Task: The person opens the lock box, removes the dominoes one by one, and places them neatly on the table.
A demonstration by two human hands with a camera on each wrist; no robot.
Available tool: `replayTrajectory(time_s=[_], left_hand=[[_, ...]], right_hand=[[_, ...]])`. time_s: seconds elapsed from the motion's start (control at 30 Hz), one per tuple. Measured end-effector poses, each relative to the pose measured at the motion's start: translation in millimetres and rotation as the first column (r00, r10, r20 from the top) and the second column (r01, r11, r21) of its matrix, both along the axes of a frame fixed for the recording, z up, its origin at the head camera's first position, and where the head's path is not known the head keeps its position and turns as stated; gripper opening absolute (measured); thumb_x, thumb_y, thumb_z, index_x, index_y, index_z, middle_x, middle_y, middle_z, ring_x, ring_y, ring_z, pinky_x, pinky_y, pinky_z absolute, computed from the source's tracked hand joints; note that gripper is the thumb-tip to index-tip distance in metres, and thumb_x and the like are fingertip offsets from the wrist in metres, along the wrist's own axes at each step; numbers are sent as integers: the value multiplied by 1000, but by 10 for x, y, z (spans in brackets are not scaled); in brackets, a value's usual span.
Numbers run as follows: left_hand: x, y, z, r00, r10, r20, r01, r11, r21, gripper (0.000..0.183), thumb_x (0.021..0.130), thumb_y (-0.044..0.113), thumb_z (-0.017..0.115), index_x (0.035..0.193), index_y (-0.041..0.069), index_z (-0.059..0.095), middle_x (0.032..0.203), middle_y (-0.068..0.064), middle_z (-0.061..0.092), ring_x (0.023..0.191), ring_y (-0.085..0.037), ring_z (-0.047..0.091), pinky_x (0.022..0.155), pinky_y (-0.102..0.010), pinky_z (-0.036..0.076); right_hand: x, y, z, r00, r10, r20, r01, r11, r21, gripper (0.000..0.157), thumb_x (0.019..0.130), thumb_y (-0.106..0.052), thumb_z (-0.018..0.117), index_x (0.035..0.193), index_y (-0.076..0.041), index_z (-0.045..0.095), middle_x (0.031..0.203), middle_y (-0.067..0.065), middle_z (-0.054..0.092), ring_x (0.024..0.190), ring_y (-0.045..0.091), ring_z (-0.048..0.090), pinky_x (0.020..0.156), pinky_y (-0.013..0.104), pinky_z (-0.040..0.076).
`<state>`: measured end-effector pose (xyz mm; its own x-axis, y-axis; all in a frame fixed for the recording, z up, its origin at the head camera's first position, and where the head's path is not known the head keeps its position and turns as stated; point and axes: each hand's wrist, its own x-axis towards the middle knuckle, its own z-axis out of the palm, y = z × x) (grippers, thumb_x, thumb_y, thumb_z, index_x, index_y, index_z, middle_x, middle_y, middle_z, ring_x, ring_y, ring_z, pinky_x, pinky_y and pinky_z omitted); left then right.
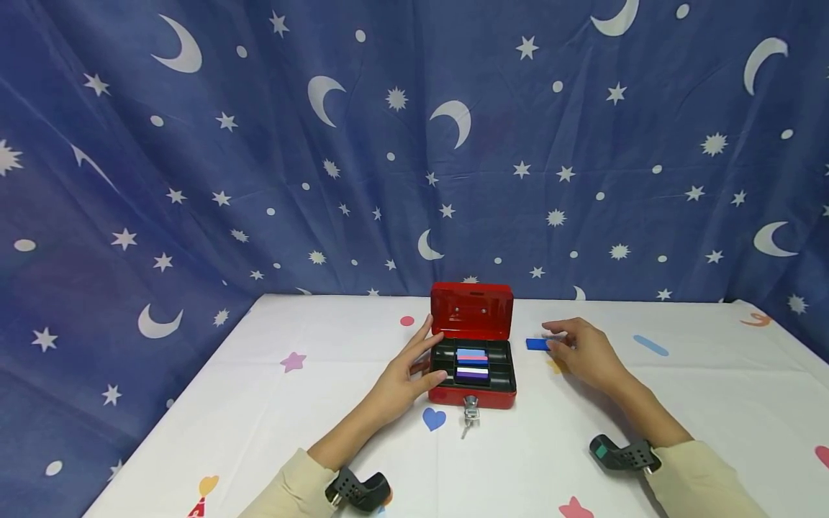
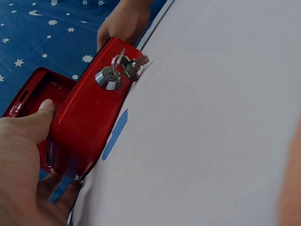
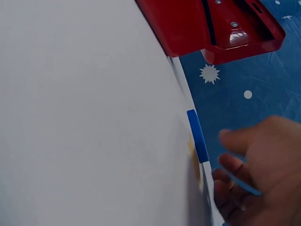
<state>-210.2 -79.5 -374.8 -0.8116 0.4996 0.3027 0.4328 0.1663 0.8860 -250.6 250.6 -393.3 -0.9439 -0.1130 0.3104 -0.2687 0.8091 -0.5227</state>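
A red cash box (image 1: 473,398) stands on the table with its lid (image 1: 471,311) raised. Several coloured blocks (image 1: 472,357), light blue, pink, blue, white and purple, lie in the middle of its black compartment tray (image 1: 501,378). My left hand (image 1: 403,378) rests against the box's left side, fingers spread, thumb over the front left rim. To the right of the box lies a blue block (image 1: 537,344). My right hand (image 1: 588,352) is at that block's right end, thumb and fingers apart. The right wrist view shows a gap between the hand and this blue block (image 3: 198,136).
Keys (image 1: 471,416) hang from the lock on the box's front. A white cloth (image 1: 324,403) printed with coloured shapes covers the table. Behind it hangs a blue curtain (image 1: 388,180) with moons and stars.
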Motion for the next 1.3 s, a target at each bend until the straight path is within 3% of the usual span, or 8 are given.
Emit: replayTrajectory(time_s=[0.3,0.63,0.8,1.0,1.3], left_hand=[[10,7,1,1000,7,-4,-7,1000,-2,61,91,4,63,145,-3,34,159,-11,8,142,-36,17,106,-53,33],[3,4,5,1000,-4,-5,4,1000,1,62,91,4,63,145,-4,33,159,-11,7,142,-36,16,106,-52,32],[3,10,-9,1000,14,-15,-14,1000,-4,61,91,4,64,145,-3,35,159,-11,8,141,-35,20,106,-51,34],[10,15,-28,1000,23,-12,-23,1000,-4,61,90,4,64,144,-2,37,159,-10,10,141,-34,20,105,-51,34],[6,8,-17,1000,18,-8,-18,1000,-1,61,91,6,63,145,-1,36,159,-9,9,142,-35,17,106,-52,33]], right_hand=[[35,-72,204,995,-4,-104,-1,999,-51,23,92,-10,62,115,-5,67,102,12,65,83,24,55,67,34,47],[159,-362,435,980,35,-194,-48,997,-61,18,92,-14,64,109,-8,69,99,7,67,82,18,52,63,29,46],[248,-511,549,983,77,-164,-87,995,-51,17,92,-15,65,107,-10,70,93,3,66,74,18,51,59,28,46],[263,-706,628,969,201,-141,-206,978,-23,14,88,-13,70,102,-11,72,95,-1,67,77,16,53,61,29,47],[213,-897,491,948,304,-97,-306,952,-2,14,86,-11,72,100,-11,72,92,-1,67,82,18,55,69,34,52]])
